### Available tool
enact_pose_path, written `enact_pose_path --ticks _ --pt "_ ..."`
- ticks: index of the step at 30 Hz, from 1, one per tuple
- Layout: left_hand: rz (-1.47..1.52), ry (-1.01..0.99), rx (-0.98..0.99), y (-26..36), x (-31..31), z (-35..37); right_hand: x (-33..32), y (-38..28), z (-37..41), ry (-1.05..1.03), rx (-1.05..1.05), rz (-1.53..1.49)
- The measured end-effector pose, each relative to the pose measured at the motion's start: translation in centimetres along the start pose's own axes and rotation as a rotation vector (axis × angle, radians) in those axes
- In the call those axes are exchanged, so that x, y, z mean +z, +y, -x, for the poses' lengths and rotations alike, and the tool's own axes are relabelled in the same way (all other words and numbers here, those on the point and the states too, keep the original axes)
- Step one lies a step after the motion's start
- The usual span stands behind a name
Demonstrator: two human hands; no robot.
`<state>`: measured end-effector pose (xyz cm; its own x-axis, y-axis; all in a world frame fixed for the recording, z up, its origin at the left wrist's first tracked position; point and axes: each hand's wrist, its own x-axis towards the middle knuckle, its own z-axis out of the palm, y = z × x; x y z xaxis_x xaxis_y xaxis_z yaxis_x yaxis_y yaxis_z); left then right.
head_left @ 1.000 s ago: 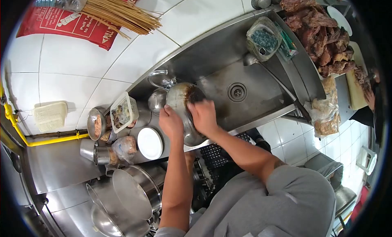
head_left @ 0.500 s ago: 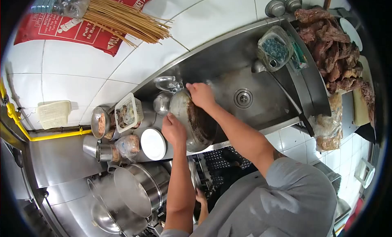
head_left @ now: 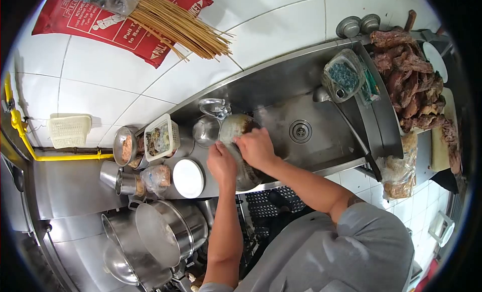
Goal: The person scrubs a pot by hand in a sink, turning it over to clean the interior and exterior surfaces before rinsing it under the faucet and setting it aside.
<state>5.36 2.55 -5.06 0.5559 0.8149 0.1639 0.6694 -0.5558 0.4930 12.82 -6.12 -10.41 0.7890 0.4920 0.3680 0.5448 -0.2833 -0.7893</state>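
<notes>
A round metal wok [head_left: 247,177] with dark, burnt-looking patches is tilted up at the left end of the steel sink [head_left: 321,126], below the tap [head_left: 213,107]. At its left edge, my left hand [head_left: 222,164] is closed on the rim. My right hand [head_left: 256,149] is closed against the wok's face, close beside the left one; its fingers hide whatever they may hold. A metal bowl [head_left: 206,131] sits just left of the wok.
A ladle [head_left: 351,131] lies across the sink, near a bagged tub [head_left: 343,77] of blue scourers. Cooked meat [head_left: 409,73] is heaped at right. White plates [head_left: 188,178], a white basket [head_left: 161,137] and large pots [head_left: 165,231] stand left. Skewers [head_left: 181,28] lie above.
My right hand has moved down from the wok's far rim onto its face, nearer my left hand. The wok has turned slightly, and the whole view has shifted a little.
</notes>
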Motion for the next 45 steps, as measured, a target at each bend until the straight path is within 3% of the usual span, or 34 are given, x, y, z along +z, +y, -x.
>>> enact_pose_path --ticks 2,4,8,10,12,13,14,18,20,22,24,27,28,31,32,35,41,45 --pt "-0.010 -0.008 0.032 0.0 -0.1 0.2 0.9 2.3 -2.5 0.002 0.059 0.041" --pt "0.018 -0.018 -0.037 0.8 -0.4 0.5 1.4 4.7 -6.1 -0.085 0.271 0.040" --pt "0.032 0.016 0.024 0.1 0.1 0.0 -1.4 -0.2 -2.3 -0.151 0.004 0.152" --pt "0.016 0.027 0.036 0.2 0.2 0.3 -1.1 1.3 -2.7 -0.147 -0.077 0.104" --pt "0.013 0.005 0.006 0.5 -0.2 0.5 1.5 5.0 -5.9 -0.184 0.221 0.191" --pt "0.020 -0.012 -0.017 0.8 -0.3 0.5 3.0 7.1 -6.9 -0.208 0.319 0.089" --pt "0.023 -0.010 -0.007 0.7 -0.4 0.5 2.4 6.2 -6.7 -0.197 0.319 0.089" --pt "0.014 -0.001 0.019 0.1 0.2 0.2 -1.1 0.6 -3.3 -0.245 -0.082 0.079" --pt "0.005 -0.003 0.034 0.0 0.1 0.5 0.1 3.1 -4.6 -0.264 0.002 0.109" --pt "0.024 0.022 0.042 0.5 -0.1 0.6 1.5 6.0 -6.9 -0.182 0.279 0.072" --pt "0.025 0.013 0.033 0.1 0.0 0.4 0.7 5.3 -6.8 -0.179 0.254 0.120" --pt "0.017 -0.002 0.022 -0.2 0.1 0.3 -0.5 2.1 -3.6 -0.216 -0.072 0.148" --pt "0.018 -0.003 0.036 0.0 0.2 0.1 -0.3 3.0 -4.1 -0.212 -0.071 0.148" --pt "-0.002 -0.023 0.045 0.3 -0.1 0.4 0.6 6.3 -7.0 -0.208 0.242 0.161" --pt "-0.005 -0.027 0.050 0.2 -0.3 0.6 1.2 6.5 -6.3 -0.204 0.248 0.158" --pt "0.018 0.017 0.015 0.2 0.1 0.2 -0.9 2.8 -4.4 -0.231 0.049 0.060" --pt "0.008 -0.014 -0.003 0.6 -0.4 0.3 1.8 6.5 -6.1 -0.221 0.182 0.121" --pt "-0.010 0.014 0.026 -0.7 0.1 -0.1 -0.1 3.4 -4.1 -0.207 0.008 0.042"
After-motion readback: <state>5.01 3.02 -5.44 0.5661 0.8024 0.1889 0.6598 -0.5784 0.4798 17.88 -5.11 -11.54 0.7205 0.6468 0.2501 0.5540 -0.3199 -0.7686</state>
